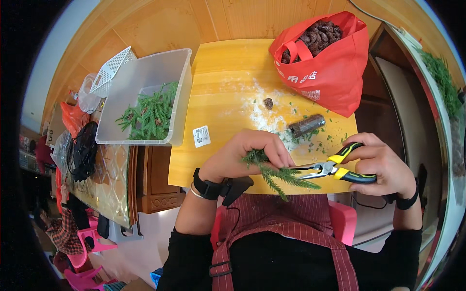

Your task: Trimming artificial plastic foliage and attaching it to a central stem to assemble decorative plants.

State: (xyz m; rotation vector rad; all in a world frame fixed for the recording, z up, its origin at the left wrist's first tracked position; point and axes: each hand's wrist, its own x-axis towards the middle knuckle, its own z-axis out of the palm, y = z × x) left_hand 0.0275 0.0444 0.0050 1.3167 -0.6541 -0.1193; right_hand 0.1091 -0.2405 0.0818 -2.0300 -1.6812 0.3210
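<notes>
My left hand (259, 151) is closed on a green pine sprig (276, 179), whose needles fan out below and to the right of the fingers. In my right hand (386, 162) are long-nose pliers (326, 169) with yellow-and-black handles, the handles spread apart. Their slim jaws reach left to the sprig beside my left fingertips; whether they grip anything there is hard to see. Just beyond my hands lies a dark, shiny roll (307, 126). A small pine cone (268, 103) rests farther back on the yellow table (213, 87), near scattered white powder and green bits.
A red bag (325, 80) full of pine cones stands at the table's back right. To the left, a clear plastic bin (180, 97) holds green sprigs, with a white perforated basket (110, 72) against it. A white label (201, 136) lies on the table. Another person (65, 233) is far left.
</notes>
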